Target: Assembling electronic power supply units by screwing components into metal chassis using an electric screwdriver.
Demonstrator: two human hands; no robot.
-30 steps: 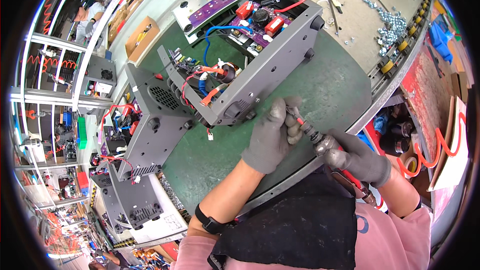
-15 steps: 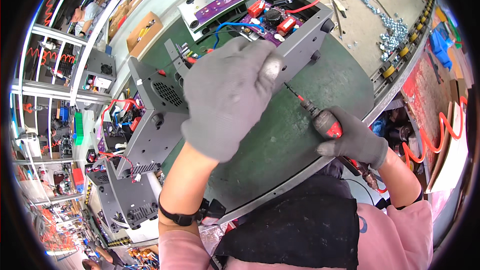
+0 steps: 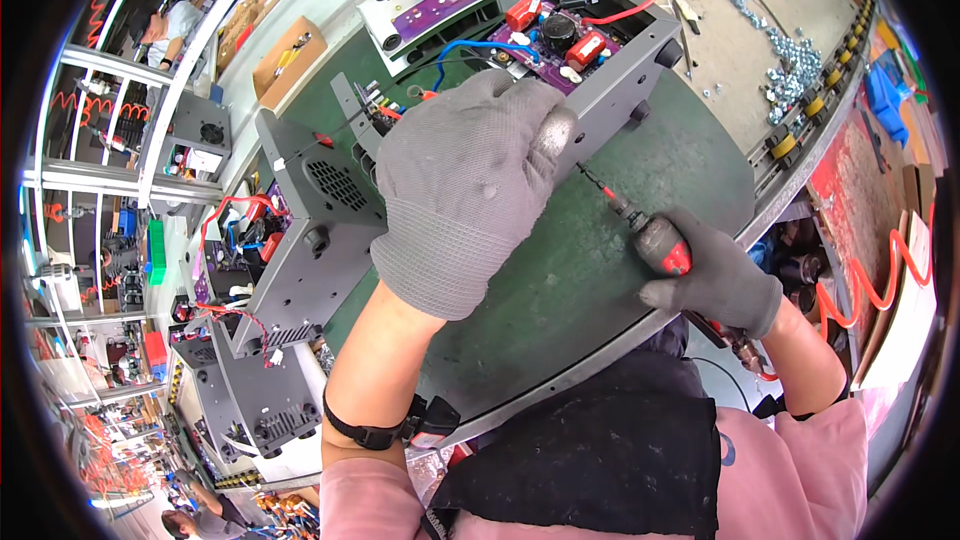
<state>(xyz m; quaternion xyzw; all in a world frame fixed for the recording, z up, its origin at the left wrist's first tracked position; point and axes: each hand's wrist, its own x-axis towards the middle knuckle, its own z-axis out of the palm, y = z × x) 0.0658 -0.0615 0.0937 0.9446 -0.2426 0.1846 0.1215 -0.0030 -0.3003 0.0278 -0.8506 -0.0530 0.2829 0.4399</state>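
Note:
My left hand, in a grey knit glove, is closed over the near side of a grey metal chassis. Its thumb lies along the panel's outer face; the other fingertips are hidden. Inside the chassis sits a purple circuit board with red and black components, and blue, black and red cables run from it. My right hand, also gloved, is wrapped round a red and black air screwdriver. The thin bit points up and left, its tip close to the panel's lower edge; whether it touches cannot be told.
A green mat covers the bench. Further chassis stand to the left. Loose screws lie scattered at the far right, near a roller track. An orange coiled hose hangs at right. A cardboard box sits beyond the mat.
The whole view has shifted slightly, so chassis, hands and screwdriver appear a little further right. Both grips look the same, and the bit remains by the panel's lower edge.

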